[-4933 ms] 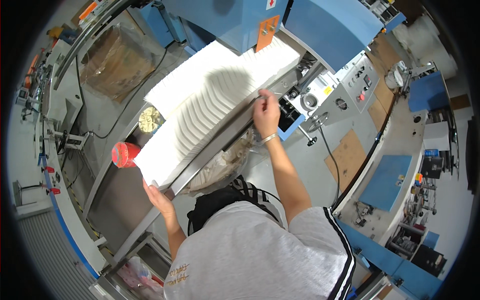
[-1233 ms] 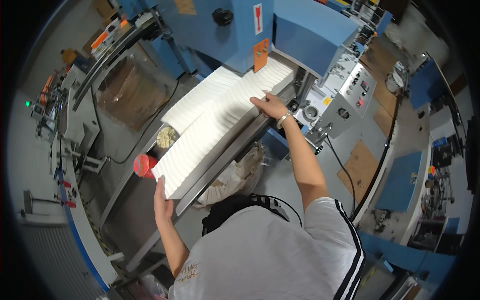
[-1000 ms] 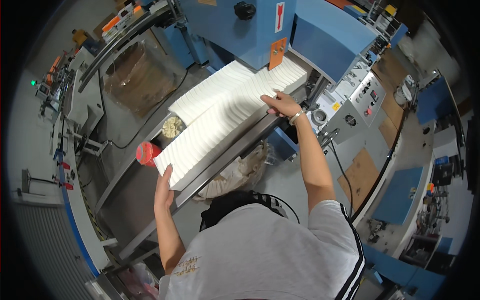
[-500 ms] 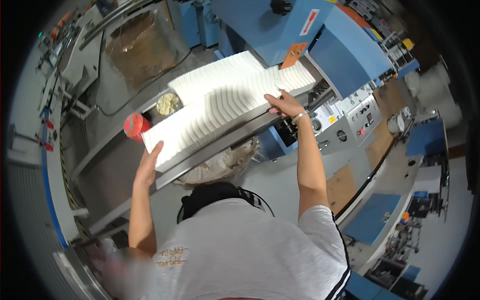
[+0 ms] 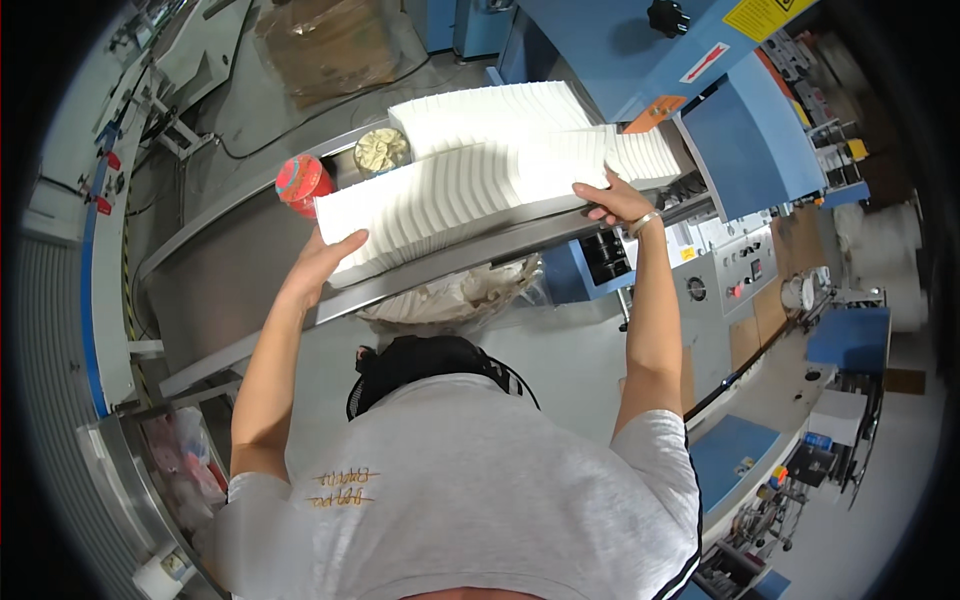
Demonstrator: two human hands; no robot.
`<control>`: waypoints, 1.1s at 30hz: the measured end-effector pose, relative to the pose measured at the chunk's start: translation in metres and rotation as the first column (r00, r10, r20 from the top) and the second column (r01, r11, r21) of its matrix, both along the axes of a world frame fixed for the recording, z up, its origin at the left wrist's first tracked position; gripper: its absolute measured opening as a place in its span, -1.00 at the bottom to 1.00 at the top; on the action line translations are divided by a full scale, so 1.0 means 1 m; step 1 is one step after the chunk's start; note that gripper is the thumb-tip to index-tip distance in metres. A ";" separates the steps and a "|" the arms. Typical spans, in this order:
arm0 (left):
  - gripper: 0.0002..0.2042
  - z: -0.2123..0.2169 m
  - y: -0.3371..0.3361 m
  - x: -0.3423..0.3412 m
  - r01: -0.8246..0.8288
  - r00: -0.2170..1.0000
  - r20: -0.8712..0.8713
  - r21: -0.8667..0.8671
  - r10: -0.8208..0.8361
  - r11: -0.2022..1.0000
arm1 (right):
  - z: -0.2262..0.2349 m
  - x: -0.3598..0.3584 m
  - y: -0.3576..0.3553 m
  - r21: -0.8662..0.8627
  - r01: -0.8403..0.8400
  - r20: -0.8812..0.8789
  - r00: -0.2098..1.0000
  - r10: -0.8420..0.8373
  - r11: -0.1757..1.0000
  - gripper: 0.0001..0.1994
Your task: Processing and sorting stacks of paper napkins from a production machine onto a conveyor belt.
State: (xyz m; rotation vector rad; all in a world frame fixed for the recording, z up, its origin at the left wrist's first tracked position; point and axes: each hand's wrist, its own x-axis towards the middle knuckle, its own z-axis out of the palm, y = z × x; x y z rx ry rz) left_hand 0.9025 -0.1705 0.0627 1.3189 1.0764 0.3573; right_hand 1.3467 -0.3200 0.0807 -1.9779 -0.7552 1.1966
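Observation:
A long row of white folded paper sheets (image 5: pixel 470 190) stands on edge on a metal table (image 5: pixel 220 280) that runs out of a blue machine (image 5: pixel 620 50). My left hand (image 5: pixel 325 258) presses flat against the row's left end. My right hand (image 5: pixel 612 200), with a bracelet at the wrist, grips the row's right end near the machine. The row is squeezed between both hands. A second block of white sheets (image 5: pixel 495 110) lies just behind it.
A red can (image 5: pixel 300 182) and an open round tin (image 5: pixel 382 150) sit at the row's left end. A bag of white scraps (image 5: pixel 455 295) hangs under the table. A grey control panel (image 5: pixel 740 270) stands at right, a wrapped cardboard box (image 5: pixel 330 40) behind.
My left hand has moved from the table's front edge up onto the left end of the row. My right hand stays at the right end. The view has swung.

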 end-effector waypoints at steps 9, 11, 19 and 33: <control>-0.21 0.005 0.003 -0.071 -0.071 0.996 0.047 -0.086 0.075 0.994 | 0.009 -0.069 0.014 -0.059 -0.270 0.109 0.955 0.275 0.961 0.01; -0.22 0.002 0.008 -0.110 -0.109 0.993 0.040 -0.105 0.113 0.989 | 0.002 -0.097 0.021 -0.086 -0.256 0.130 0.955 0.266 0.963 0.08; -0.21 -0.018 0.038 -0.297 -0.282 0.959 -0.052 -0.025 0.280 0.959 | -0.026 -0.253 0.072 0.080 -0.514 0.428 0.791 0.436 0.854 0.00; -0.27 -0.020 0.053 -0.364 -0.373 0.925 0.004 -0.188 0.380 0.908 | -0.027 -0.232 0.133 0.186 -0.567 0.299 0.811 0.503 0.802 -0.24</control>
